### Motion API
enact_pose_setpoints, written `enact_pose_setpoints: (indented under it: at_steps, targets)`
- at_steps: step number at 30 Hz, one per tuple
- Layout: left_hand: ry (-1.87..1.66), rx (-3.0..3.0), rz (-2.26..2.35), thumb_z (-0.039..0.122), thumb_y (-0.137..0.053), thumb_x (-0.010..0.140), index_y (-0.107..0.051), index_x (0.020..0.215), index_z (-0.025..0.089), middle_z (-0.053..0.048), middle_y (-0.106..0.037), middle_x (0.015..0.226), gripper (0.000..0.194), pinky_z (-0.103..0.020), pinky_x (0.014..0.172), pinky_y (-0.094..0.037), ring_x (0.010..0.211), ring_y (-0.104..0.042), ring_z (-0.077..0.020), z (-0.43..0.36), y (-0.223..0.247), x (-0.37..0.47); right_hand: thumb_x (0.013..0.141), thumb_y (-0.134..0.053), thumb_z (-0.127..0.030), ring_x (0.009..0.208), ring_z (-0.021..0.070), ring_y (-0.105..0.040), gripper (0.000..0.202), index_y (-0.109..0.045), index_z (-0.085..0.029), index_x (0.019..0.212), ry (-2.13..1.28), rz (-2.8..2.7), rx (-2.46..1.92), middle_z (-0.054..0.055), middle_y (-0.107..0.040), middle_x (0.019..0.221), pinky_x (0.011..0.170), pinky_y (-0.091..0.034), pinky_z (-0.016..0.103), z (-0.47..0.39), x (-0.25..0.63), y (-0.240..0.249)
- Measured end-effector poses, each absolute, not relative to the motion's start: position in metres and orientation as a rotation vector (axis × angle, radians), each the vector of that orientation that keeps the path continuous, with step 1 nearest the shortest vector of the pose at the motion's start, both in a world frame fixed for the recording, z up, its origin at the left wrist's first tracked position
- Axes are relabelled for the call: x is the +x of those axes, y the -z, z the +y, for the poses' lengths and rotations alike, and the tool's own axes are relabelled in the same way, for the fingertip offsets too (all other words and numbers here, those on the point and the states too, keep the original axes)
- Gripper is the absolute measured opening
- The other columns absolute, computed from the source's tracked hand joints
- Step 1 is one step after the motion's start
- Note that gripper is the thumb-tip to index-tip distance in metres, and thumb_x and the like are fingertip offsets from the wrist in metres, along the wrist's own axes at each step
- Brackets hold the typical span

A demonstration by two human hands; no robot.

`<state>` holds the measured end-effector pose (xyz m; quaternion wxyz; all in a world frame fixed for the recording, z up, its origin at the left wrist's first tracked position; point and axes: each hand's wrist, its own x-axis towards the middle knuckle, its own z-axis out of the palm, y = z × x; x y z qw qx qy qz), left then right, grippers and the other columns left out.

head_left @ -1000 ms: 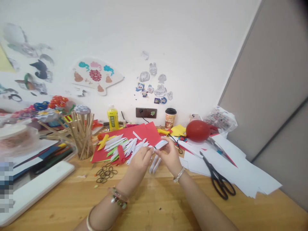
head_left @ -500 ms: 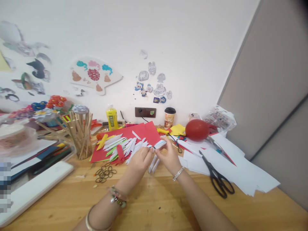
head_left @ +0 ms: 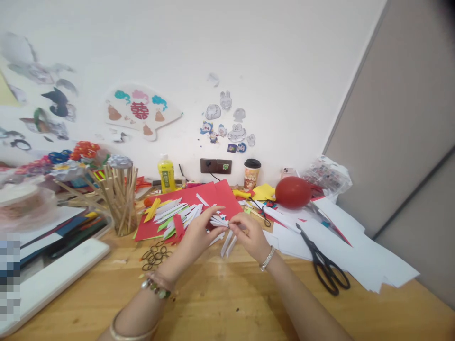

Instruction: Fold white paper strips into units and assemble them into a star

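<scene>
Between my two hands is a small bundle of folded white paper strips (head_left: 219, 221), its loose ends fanned toward the left. My left hand (head_left: 199, 233) curves around that fanned side, with the thumb below and fingers above. At the other end, the fingertips of my right hand (head_left: 253, 235) pinch the bundle. Two narrow folded paper pieces (head_left: 227, 244) lie on the wood just under my hands. Left of them, a pile of folded paper strips (head_left: 173, 213) in white, green, yellow and red rests on red paper (head_left: 144, 231).
Black rubber bands (head_left: 156, 254) lie at front left, near a glass of wooden sticks (head_left: 122, 208). Black-handled scissors (head_left: 325, 265) rest on white sheets (head_left: 355, 251) at right. Behind stand a yellow bottle (head_left: 166, 175), a lidded paper cup (head_left: 252, 174) and a red balloon (head_left: 293, 192).
The bundle's fanned ends have turned from right to left. My left hand has opened out around them, while my right hand has closed into a pinch on the other end.
</scene>
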<state>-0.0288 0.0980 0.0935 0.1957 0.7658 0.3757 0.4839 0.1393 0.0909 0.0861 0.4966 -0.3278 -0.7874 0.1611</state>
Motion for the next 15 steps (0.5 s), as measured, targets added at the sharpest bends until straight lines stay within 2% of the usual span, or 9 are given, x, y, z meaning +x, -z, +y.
enact_pose_setpoints:
  at_steps: [3, 5, 7, 11, 13, 15]
  targets:
    - [-1.301, 1.733, 0.814, 0.032, -0.063, 0.071, -0.044, 0.110, 0.020, 0.003, -0.054, 0.071, 0.044, -0.023, 0.050, -0.045, 0.056, -0.053, -0.0116, 0.101, -0.096, -0.027, 0.084, -0.046, -0.030, 0.069, 0.0135, -0.055, 0.012, -0.053, -0.020, 0.084, -0.669, -1.726, -0.749, 0.001, -0.056, 0.077, 0.062, -0.044, 0.024, 0.090, 0.133, -0.081]
    - [-1.254, 1.582, 0.714, 0.034, -0.060, 0.073, -0.046, 0.105, 0.017, 0.004, -0.051, 0.063, 0.039, -0.023, 0.050, -0.044, 0.051, -0.050, -0.0102, 0.100, -0.094, -0.024, 0.084, -0.046, -0.032, 0.064, 0.0122, -0.054, 0.013, -0.052, -0.020, 0.081, -0.813, -1.659, -0.716, 0.000, -0.055, 0.073, 0.059, -0.043, 0.023, 0.089, 0.130, -0.078]
    - [-1.259, 1.521, 0.737, 0.033, -0.059, 0.074, -0.050, 0.100, 0.016, 0.003, -0.053, 0.065, 0.032, -0.024, 0.054, -0.045, 0.054, -0.051, -0.0105, 0.098, -0.092, -0.019, 0.083, -0.048, -0.031, 0.063, 0.0120, -0.054, 0.013, -0.051, -0.020, 0.077, -0.873, -1.619, -0.700, -0.001, -0.053, 0.070, 0.059, -0.044, 0.023, 0.089, 0.127, -0.076]
    - [-1.500, 1.484, 0.909, 0.032, -0.059, 0.073, -0.056, 0.093, 0.016, -0.003, -0.058, 0.086, 0.026, -0.027, 0.070, -0.046, 0.080, -0.055, -0.0167, 0.095, -0.087, -0.009, 0.075, -0.057, -0.024, 0.070, 0.0135, -0.055, 0.007, -0.053, -0.020, 0.078, -0.789, -1.542, -0.730, 0.000, -0.054, 0.077, 0.063, -0.046, 0.025, 0.088, 0.119, -0.073]
    - [-1.550, 1.517, 0.986, 0.033, -0.056, 0.074, -0.057, 0.085, 0.016, -0.003, -0.058, 0.082, 0.020, -0.027, 0.071, -0.044, 0.080, -0.055, -0.0169, 0.093, -0.083, -0.004, 0.076, -0.055, -0.023, 0.073, 0.0142, -0.055, 0.004, -0.054, -0.020, 0.079, -0.692, -1.523, -0.767, 0.001, -0.055, 0.079, 0.065, -0.046, 0.025, 0.087, 0.116, -0.071]
    - [-1.511, 1.585, 1.036, 0.035, -0.050, 0.078, -0.056, 0.076, 0.016, -0.001, -0.057, 0.071, 0.020, -0.026, 0.065, -0.044, 0.069, -0.053, -0.0151, 0.089, -0.081, -0.001, 0.079, -0.052, -0.022, 0.074, 0.0148, -0.055, 0.004, -0.056, -0.020, 0.078, -0.563, -1.524, -0.820, 0.002, -0.056, 0.078, 0.066, -0.046, 0.026, 0.087, 0.115, -0.070]
